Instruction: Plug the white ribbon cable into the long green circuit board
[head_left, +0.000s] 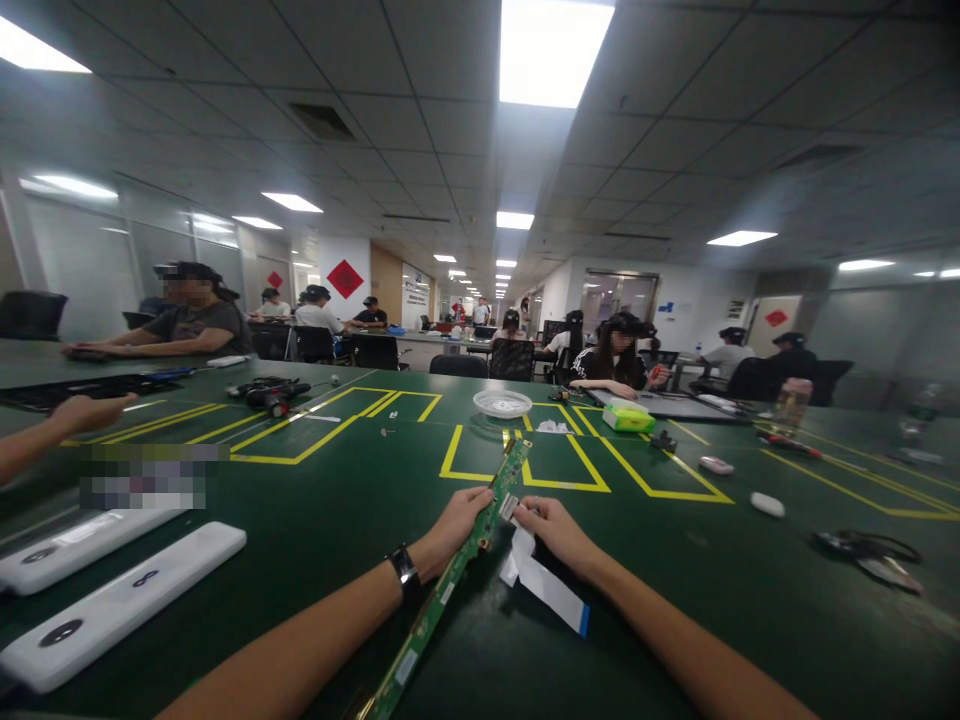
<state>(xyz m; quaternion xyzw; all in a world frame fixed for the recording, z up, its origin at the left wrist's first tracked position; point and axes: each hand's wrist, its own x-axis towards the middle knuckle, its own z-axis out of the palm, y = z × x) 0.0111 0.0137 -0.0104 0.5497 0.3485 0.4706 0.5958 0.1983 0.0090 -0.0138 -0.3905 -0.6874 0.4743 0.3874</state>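
Toward your edge of the surface (675, 570), your left grip (459, 524) clasps the circuit board (445, 596), likely steadying it; your right grip (556, 530) pinches the ribbon cable (551, 592).

On the green surface (675, 570), marked off with yellow tape (559, 486), a round white basket (502, 404) stands left of a bright green packet (628, 417), a small white case (767, 504) and a blurred dark bundle (855, 545) lie farther right, and two long white boxes (135, 600) rest side by side at the left. Beyond the boxes lies a dark tool (264, 393) with a red part, while a clear bottle (924, 412) stands near the right edge. Behind, people (316, 312) sit among black chairs (512, 360), a red diamond-shaped sign (345, 279) hangs on a wall, and bright panel lights (555, 50) line the ceiling (420, 60).
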